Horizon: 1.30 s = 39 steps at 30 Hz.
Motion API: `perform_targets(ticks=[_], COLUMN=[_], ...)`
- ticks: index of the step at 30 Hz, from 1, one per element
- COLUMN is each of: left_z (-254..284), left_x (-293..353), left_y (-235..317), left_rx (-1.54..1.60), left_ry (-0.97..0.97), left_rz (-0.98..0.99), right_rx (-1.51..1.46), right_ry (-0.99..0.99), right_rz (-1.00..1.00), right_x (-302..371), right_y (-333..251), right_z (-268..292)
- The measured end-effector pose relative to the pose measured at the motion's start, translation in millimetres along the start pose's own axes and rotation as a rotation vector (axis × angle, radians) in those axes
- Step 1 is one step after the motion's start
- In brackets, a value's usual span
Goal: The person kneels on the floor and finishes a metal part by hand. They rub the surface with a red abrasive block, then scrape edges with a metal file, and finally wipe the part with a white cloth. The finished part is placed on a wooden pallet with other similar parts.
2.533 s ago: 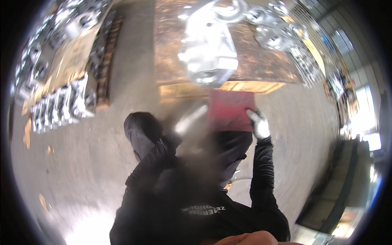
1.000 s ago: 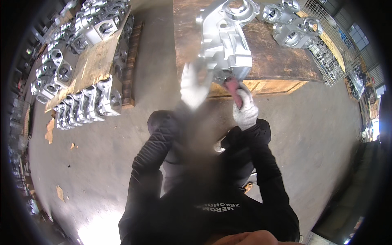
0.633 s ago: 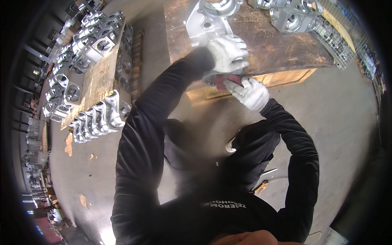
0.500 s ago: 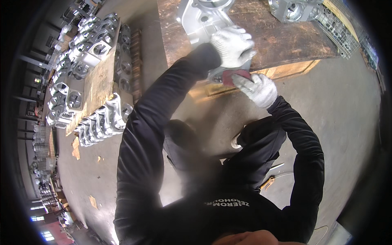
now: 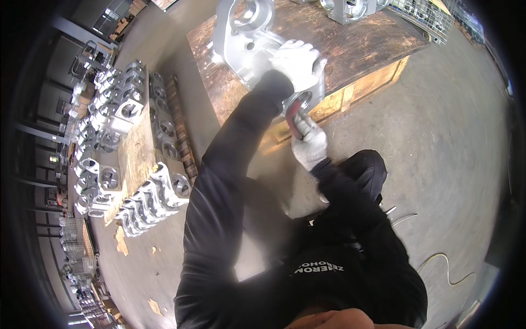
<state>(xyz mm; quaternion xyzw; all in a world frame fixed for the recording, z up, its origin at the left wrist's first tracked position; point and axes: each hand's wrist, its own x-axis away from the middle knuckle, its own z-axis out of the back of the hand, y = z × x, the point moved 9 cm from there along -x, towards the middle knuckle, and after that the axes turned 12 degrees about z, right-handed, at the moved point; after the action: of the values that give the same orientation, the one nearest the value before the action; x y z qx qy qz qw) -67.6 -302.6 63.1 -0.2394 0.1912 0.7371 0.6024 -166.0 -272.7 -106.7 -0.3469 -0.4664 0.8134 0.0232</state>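
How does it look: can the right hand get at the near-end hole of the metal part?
Probably yes: the right hand holds the red sheet at the hole, with nothing seen blocking it; the left hand sits on the metal part, just beyond.

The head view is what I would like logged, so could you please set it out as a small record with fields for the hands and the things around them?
Left hand: white-gloved, laid on a silver metal casting
Right hand: white-gloved, grip closed on a red pad
Pad position: at the round opening in the casting's near end
Casting support: brown wooden tabletop
Left side: stacked metal castings
Floor, right: thin pale cable
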Motion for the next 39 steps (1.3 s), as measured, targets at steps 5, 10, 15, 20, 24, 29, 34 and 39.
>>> perform_targets(ticks=[5, 10, 15, 20, 24, 29, 34, 39], left_z=[-10.0, -4.7, -4.9, -7.6, -7.1, 3.2, 80.5, 108.2], left_x=[-1.8, -1.2, -0.3, -0.4, -1.5, -4.4, -26.4, -63.8], left_y=[-1.7, -0.5, 2.9, -2.4, -1.4, -7.3, -87.8, -172.5], left_rx=[-0.015, -0.009, -0.007, -0.014, -0.027, 0.073, 0.058, 0.19], left_ry=[-0.062, -0.04, -0.027, -0.057, -0.107, -0.227, 0.131, 0.195], left_rz=[-0.006, -0.01, -0.023, -0.006, 0.013, 0.12, 0.326, 0.474], right_rx=[0.672, -0.708, -0.329, 0.9, 0.909, 0.19, 0.09, 0.787], right_ry=[-0.106, 0.155, 0.185, -0.335, -0.335, -0.204, 0.076, -0.071], right_rz=[0.474, -0.004, -0.365, 0.497, 0.558, 0.072, 0.133, 0.72], right_x=[-2.7, -2.3, 3.4, -15.8, -13.3, 8.3, -42.5, -197.6], right_y=[-37.7, 35.3, 19.0, -56.0, -21.3, 5.5, -46.9, -132.6], right_z=[15.0, -10.9, -13.5, 13.1, 18.5, 24.9, 145.7, 97.0])
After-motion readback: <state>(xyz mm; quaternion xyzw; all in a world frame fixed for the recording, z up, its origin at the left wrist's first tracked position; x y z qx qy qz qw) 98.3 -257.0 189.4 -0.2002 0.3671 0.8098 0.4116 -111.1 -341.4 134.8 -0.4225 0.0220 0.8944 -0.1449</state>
